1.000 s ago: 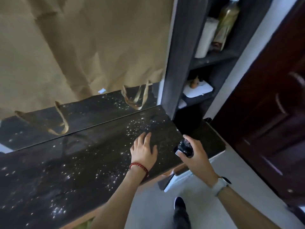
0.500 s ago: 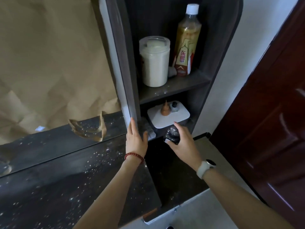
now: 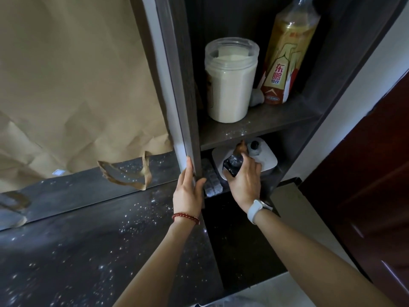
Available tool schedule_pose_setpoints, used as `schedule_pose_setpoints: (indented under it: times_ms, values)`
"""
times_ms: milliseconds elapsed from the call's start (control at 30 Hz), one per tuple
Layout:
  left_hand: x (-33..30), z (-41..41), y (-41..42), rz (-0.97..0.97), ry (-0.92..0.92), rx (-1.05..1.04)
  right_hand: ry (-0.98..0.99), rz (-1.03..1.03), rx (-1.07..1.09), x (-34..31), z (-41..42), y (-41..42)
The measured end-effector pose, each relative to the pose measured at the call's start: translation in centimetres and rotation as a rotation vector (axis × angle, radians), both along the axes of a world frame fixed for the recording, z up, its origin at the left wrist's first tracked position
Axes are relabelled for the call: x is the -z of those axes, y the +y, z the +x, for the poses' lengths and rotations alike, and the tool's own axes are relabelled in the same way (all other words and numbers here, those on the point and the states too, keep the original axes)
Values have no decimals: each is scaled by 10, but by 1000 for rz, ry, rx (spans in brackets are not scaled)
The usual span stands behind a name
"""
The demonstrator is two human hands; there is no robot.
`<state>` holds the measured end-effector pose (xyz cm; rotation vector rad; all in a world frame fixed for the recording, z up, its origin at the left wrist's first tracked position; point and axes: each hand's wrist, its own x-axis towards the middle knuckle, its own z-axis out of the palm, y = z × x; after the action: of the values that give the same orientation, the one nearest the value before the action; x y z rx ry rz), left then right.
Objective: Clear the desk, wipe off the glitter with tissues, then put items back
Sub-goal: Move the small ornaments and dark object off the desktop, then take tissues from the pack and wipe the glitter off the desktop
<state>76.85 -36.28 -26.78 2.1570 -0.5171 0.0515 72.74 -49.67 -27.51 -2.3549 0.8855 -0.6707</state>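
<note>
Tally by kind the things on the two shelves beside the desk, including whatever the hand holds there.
Upper shelf:
Drink bottle: 1
Lidded jar of pale contents: 1
Lower shelf:
White box: 1
Small brown figure: 1
Dark glittery object in right hand: 1
Total: 5

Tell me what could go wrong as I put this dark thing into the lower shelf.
1. The right hand carries the small dark object close to the brown figurine on the white tray; a nudge could topple it.
2. The object looks speckled, so it may spread glitter onto the tray.
3. The left hand grips the shelf's upright edge right beside the glitter-covered desk and could pick up glitter.
</note>
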Motion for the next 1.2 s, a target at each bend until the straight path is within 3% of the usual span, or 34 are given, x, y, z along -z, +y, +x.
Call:
schedule_pose_setpoints:
  times_ms: [167,333,433,533,633,800,967,1200]
  values:
    - [3,5,4,-33,36,40,-86,188,56,4,2,9]
    - [3,5,9,-24,54,104,-141,169,-2,7,-19,12]
    - [15,-9,19,29,191,189,-50,126,-41,15,-53,19]
    - [42,-40,35,211,261,297,149,179,-24,38,-106,33]
    - [56,-76,33,465,269,483,261,282,123,60,-168,51]
    - [54,-133,-28,712,62,910,249,431,497,68,-279,72]
    - [50,-248,-92,814,-109,1289,187,390,865,55,-402,85]
    - [67,-449,-94,891,-190,1586,141,510,1253,71,-585,154]
